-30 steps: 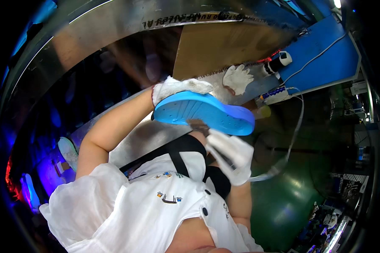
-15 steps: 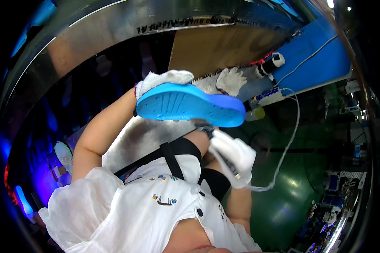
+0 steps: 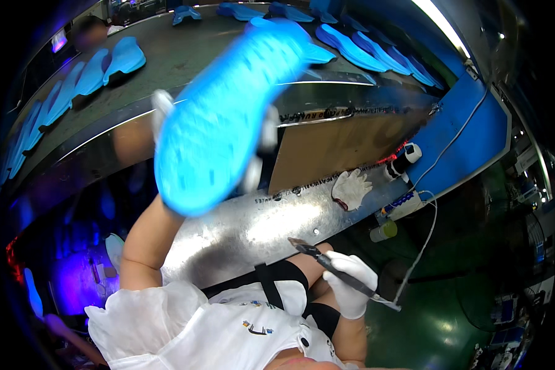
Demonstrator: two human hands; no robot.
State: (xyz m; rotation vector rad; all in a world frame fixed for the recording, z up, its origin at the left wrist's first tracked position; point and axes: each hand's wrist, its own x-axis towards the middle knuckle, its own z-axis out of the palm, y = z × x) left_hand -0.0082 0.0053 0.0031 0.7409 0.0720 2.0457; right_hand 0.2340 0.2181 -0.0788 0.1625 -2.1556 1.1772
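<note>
My gloved left hand (image 3: 269, 131) grips a bright blue shoe sole (image 3: 219, 126), which is raised high and blurred by motion. The sole is tilted, its narrower end pointing away to the upper right. The glove's fingertips show along both of its edges, while the palm is hidden behind it. Lower right, over my lap, my white-gloved right hand (image 3: 350, 285) is closed round a black-handled brush (image 3: 327, 262). A thin pale hose (image 3: 407, 277) runs from the handle's rear end. The brush tip is apart from the sole, above the metal shelf (image 3: 228, 237).
Several blue soles (image 3: 351, 49) lie on a dark curved belt (image 3: 185, 49) beyond a metal rim. A spare white glove (image 3: 350, 188) lies on the shelf beside a cardboard panel (image 3: 333, 145). Right of it are a black-and-white bottle (image 3: 406, 159) and a blue panel (image 3: 462, 132).
The sole has moved up and away in my left hand, turning from crosswise to slanted. My right hand and brush have come apart from it. The view has tilted up, showing the belt.
</note>
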